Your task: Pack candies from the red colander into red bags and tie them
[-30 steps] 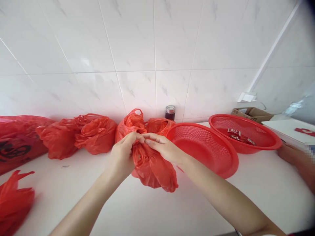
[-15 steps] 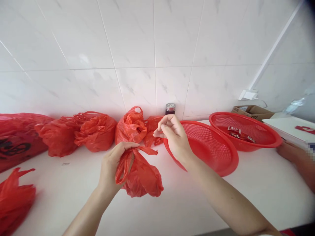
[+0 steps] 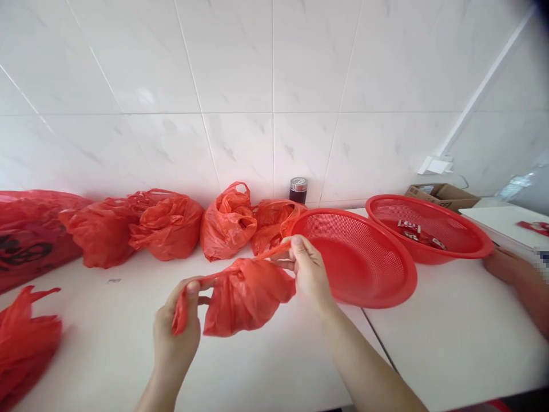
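A small filled red plastic bag [image 3: 246,294] hangs just above the white counter [image 3: 266,366] between my two hands. My left hand [image 3: 178,329] is closed, pinching one bag handle at the lower left. My right hand [image 3: 306,272] is closed on the other handle at the upper right. The handles are pulled apart and stretched taut. An empty red mesh basket [image 3: 355,257] lies tilted right beside my right hand.
Several tied red bags [image 3: 169,226] line the tiled wall, with more red bags [image 3: 26,337] at the left edge. A dark jar [image 3: 297,190] stands behind. A second red basket [image 3: 429,229] holds small packets. Another person's hand [image 3: 521,286] rests at the right. A cardboard box [image 3: 441,196] sits far right.
My right hand left the bag, rose, then came back down and took a handle. Both hands now pull the handles apart, and the bag has shifted lower and left.
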The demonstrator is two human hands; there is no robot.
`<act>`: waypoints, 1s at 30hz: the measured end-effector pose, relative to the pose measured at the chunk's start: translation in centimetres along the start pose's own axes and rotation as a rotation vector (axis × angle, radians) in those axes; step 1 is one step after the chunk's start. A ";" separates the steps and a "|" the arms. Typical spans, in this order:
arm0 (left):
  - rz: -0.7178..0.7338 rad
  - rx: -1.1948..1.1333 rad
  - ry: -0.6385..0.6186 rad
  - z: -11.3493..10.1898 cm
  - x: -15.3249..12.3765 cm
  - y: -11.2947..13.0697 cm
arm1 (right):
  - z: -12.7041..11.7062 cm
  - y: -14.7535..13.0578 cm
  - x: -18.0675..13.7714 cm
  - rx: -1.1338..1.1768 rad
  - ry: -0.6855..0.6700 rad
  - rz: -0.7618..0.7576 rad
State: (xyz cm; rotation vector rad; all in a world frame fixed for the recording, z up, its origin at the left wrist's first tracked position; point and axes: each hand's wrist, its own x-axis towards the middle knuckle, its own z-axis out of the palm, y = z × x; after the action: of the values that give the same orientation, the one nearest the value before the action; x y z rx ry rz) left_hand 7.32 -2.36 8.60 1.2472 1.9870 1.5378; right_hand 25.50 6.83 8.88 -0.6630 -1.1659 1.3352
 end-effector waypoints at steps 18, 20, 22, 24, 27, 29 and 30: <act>-0.078 0.080 -0.035 3.2 -2.0 -5.5 | -0.4 10.0 -0.6 -0.955 -0.013 -0.137; -0.100 0.116 -0.066 2.9 -1.8 -6.2 | -0.7 10.0 0.2 -1.053 -0.044 -0.171; -0.103 0.143 -0.093 2.7 -1.4 -6.8 | -0.9 10.1 0.9 -1.109 -0.079 -0.192; -0.096 0.174 -0.142 2.7 -0.9 -7.5 | -1.2 10.4 1.4 -1.128 -0.113 -0.199; -0.076 0.322 -0.260 3.1 0.4 -8.9 | -1.9 11.4 1.7 -1.177 -0.163 -0.197; -0.054 0.438 -0.318 3.7 1.3 -9.8 | -2.5 12.4 1.7 -1.228 -0.176 -0.175; -0.045 0.483 -0.335 4.0 1.7 -10.3 | -2.9 12.9 1.7 -1.259 -0.177 -0.156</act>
State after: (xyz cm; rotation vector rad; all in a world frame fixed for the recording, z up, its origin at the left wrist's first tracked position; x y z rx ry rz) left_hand 4.80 1.11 -1.74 1.5040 2.1969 0.7754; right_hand 22.89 11.53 -3.29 -1.2929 -2.1363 0.3875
